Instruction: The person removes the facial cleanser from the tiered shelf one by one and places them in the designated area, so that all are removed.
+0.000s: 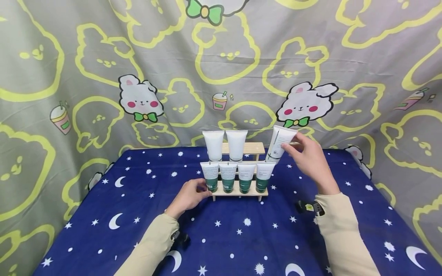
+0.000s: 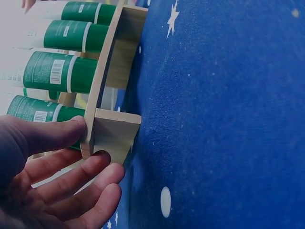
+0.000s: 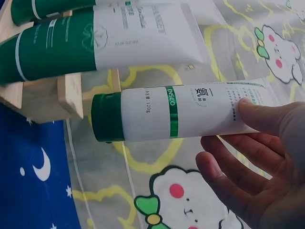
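Whole background filled by a grey curtain (image 1: 172,57) printed with cartoon animals. In front of it, a surface covered by a dark blue cloth (image 1: 238,249) patterned with stars and moons. On the cloth a tiered wooden stand (image 1: 255,148) is set, its lowest shelf nearest the person. Its left end is gripped by the left hand (image 1: 190,194): thumb laid along the shelf end, fingers curled about its edge, as shown close up by the left wrist view. By the right hand (image 1: 310,157), a white tube (image 1: 280,142) is pinched near its flat crimped end, thumb on one face, fingers curled on the other; the tube is held tilted, cap end down, at the right of the stand. Behind the front row, two white tubes (image 1: 236,145) are stood upright; on the lowest shelf, four green-and-white tubes (image 1: 245,174) are lined up, caps down. The held tube's green cap (image 3: 107,118) is hidden in the head view but shown in the right wrist view; whether a shelf is touched by it cannot be told. Barcodes (image 2: 56,71) are made out clearly only from the left wrist
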`<action>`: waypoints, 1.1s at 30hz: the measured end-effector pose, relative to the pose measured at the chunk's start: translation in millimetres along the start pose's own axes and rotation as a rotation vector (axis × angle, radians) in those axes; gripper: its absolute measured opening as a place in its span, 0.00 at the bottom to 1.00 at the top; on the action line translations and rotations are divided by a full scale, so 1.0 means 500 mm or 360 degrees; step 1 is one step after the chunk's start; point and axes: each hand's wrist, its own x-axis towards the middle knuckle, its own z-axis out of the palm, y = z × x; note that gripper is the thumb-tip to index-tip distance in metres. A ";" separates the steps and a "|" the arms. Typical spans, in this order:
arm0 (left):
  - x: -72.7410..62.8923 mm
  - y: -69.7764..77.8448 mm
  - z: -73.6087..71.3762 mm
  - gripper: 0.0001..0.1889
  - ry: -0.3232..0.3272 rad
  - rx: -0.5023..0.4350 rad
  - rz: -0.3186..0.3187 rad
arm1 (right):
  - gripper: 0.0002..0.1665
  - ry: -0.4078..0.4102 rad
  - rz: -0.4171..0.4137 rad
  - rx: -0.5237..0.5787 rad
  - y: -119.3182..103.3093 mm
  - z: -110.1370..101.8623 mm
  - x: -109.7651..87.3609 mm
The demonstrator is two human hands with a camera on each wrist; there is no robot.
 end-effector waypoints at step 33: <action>0.001 -0.005 0.004 0.10 -0.0013 0.0051 -0.0026 | 0.32 -0.0417 0.0340 0.0194 0.162 0.046 -0.024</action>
